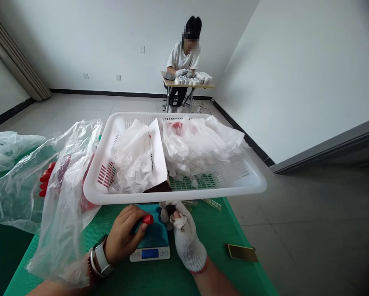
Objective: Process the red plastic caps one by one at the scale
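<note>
My bare left hand (pixel 127 230) pinches a small red plastic cap (pixel 147 219) between thumb and fingers, above the kitchen scale (pixel 149 253). The scale has a blue-green top and a lit blue display. My right hand (pixel 184 234) wears a white knit glove with greyed, worn fingertips and is curled at the scale's right edge. Something dark shows among its fingers, but I cannot make out what it is. Beyond both hands stands a white plastic basket (pixel 175 198). It contains crumpled clear plastic bags (pixel 199 144) on the right and white film pieces (pixel 131 160) on the left.
A large clear bag (pixel 63 197) with red pieces (pixel 47 179) lies at the left on the green table cover (pixel 215 255). A dark, gold-edged phone-like slab (pixel 242 253) lies at the right. Across the room a person (pixel 184 57) works at a small table (pixel 168 82).
</note>
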Available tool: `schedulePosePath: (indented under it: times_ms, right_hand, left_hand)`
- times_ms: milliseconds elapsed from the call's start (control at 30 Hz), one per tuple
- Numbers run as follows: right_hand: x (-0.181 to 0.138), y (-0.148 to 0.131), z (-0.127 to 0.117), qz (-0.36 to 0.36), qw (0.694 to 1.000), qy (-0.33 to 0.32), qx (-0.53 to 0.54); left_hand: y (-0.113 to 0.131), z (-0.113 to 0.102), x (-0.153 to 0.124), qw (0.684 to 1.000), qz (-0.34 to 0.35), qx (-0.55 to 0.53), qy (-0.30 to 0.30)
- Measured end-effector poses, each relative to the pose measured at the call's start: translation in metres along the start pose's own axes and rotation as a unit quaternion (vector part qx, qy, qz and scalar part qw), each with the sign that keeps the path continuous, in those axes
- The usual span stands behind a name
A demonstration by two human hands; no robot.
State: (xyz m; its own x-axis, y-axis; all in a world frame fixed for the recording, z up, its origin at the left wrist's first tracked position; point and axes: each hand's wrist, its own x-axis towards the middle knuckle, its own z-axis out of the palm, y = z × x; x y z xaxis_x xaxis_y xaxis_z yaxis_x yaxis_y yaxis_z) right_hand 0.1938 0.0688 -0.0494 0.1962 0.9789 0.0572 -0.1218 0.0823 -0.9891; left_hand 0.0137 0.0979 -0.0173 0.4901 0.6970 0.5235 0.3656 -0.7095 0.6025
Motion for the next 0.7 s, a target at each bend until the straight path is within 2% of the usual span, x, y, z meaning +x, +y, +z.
schedulePosePath:
  times_ms: [100, 200, 367, 700]
  right_hand:
    - [0.000, -0.002, -0.004, 0.015, 1.000, -0.015, -0.008]
    - [0.000, -0.004, -0.008, 0.034, 0.997, -0.020, -0.067]
    - [0.001, -0.004, -0.010, 0.017, 0.993, -0.014, -0.119]
    - [0.003, 0.008, -0.008, 0.030, 0.999, -0.022, -0.001]
  left_hand:
    - [-0.003, 0.001, -0.002, 1.000, -0.009, -0.010, -0.003]
    - [-0.007, 0.003, -0.005, 1.000, -0.025, -0.015, -0.007]
    - [-0.010, 0.003, -0.009, 0.999, -0.031, -0.020, -0.010]
    - [-0.008, -0.001, -0.012, 0.998, -0.052, -0.023, -0.023]
